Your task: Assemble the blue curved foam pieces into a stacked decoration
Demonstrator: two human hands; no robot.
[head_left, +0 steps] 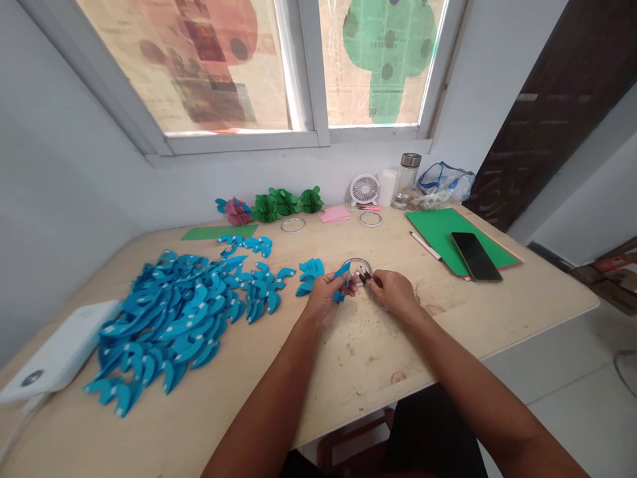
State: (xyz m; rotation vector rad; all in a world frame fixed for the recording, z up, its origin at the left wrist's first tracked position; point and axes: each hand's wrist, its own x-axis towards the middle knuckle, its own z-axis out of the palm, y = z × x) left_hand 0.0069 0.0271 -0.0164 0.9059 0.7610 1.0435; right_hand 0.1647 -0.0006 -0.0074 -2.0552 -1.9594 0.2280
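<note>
My left hand (327,294) pinches a folded piece of blue paper (343,271) above the table. Close against it, my right hand (397,290) is closed round a small dark tool (365,276) whose exact kind I cannot make out; its tip points at the paper. Behind both hands lies a thin ring (356,261), partly covered, that looks like a narrow roll of tape. Just left of my left hand sits a fanned blue paper bundle (311,268). Further left spreads a big heap of curved blue paper pieces (184,305) bearing small white squares.
At the back stand green paper honeycombs (283,202), pink slips (334,214), a small fan (365,190) and a glass bottle (406,180). A phone (476,256) rests on green sheets (442,232) at right, beside a pen (425,245). A white device (64,348) occupies the left edge.
</note>
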